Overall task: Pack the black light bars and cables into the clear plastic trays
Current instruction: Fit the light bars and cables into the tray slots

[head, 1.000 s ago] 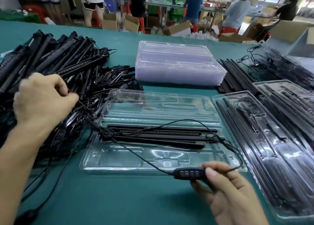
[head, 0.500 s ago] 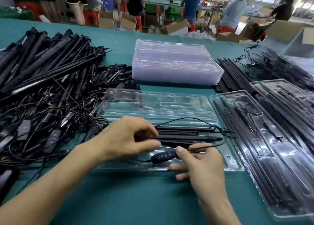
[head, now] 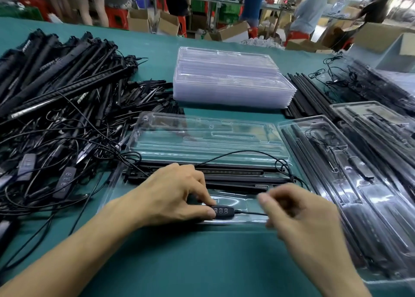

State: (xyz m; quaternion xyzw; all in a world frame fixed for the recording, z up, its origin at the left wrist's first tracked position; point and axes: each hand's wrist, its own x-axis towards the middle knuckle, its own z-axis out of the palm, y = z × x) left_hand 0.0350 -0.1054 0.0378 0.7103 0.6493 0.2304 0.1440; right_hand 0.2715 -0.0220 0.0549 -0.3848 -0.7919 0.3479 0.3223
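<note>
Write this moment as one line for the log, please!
step: placing controller in clear tray | left hand: pinches controller | right hand: blurred, at cable | light bars: in tray

Centre: open tray (head: 202,137), flat on green table (head: 202,263); bars (head: 235,176) lying side by side along its middle, thin cable (head: 251,213) looping over them.
Lower centre: left hand (head: 175,198) pinching button controller (head: 221,211) at the tray's near edge; right hand (head: 298,216) just beside, blurred, fingers curled, hold on cable unclear.
Left: heap (head: 62,99) of bars and tangled cables.
Upper centre: stack (head: 229,83) of empty trays.
Right: filled trays (head: 350,175); loose bars (head: 307,94) behind.
Top: people (head: 251,2), boxes (head: 233,33).
</note>
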